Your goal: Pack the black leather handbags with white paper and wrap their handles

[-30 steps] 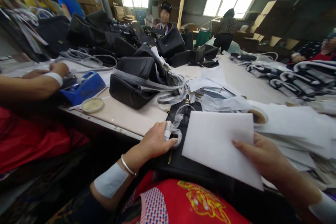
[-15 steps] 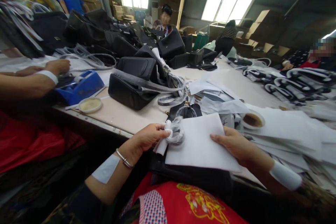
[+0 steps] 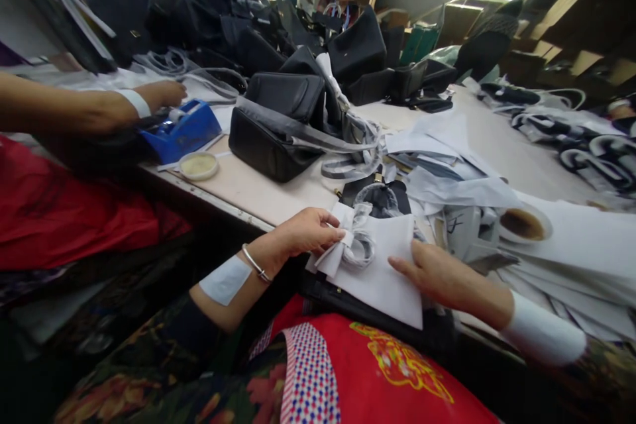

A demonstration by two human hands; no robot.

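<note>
My left hand (image 3: 314, 230) pinches the white wrapping at the left side of a coiled strap (image 3: 362, 250) in clear plastic. The coil lies over a white sheet (image 3: 397, 295). At the sheet's right edge, my right hand (image 3: 437, 275) grips it, thumb on top and fingers hidden behind. Beneath the sheet is a black bag (image 3: 330, 291) at the table's edge, mostly covered. Beyond the coil, a black flap with a gold-coloured clasp (image 3: 378, 178) and a plastic-wrapped loop shows.
To the left, a co-worker's arm (image 3: 119, 106) reaches over a blue tape dispenser (image 3: 186, 136). A shallow dish (image 3: 199, 165) sits near the table edge. Black handbags (image 3: 278, 139) are heaped ahead. At right are a brown tape roll (image 3: 524, 224) and loose white sheets (image 3: 576, 258).
The view has tilted down and turned left. My left hand has brought the coil further over the sheet, and my hands are closer together. The co-worker's arm has reached further right.
</note>
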